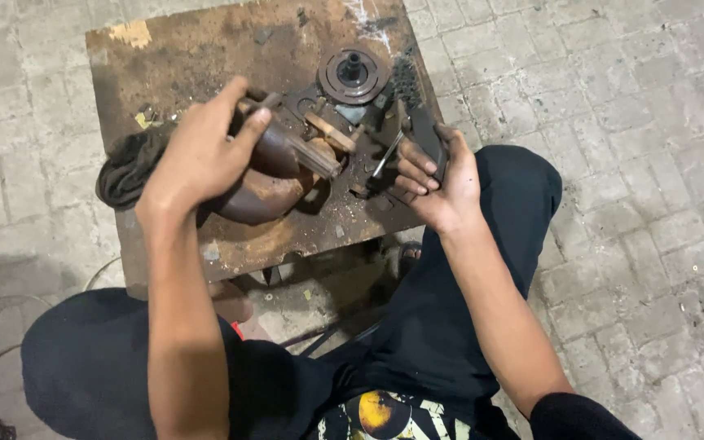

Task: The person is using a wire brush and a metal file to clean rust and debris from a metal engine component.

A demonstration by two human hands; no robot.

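My left hand (pixel 205 151) grips the top of a rusty brown metal part (pixel 270 183) with a short shaft that sticks out to the right. It rests on a low, stained metal table (pixel 197 57). My right hand (pixel 437 175) holds a dark flat metal piece (pixel 425 134) together with a thin shiny rod (pixel 386 156) that points toward the part. Both hands are over the table's front half.
A round black disc with a centre stub (pixel 354 75) sits at the back right of the table. A dark rag (pixel 128 167) lies at its left edge. Small metal bits (pixel 332 130) are scattered nearby. Grey paving bricks (pixel 637 122) surround the table; my dark-trousered knees flank it.
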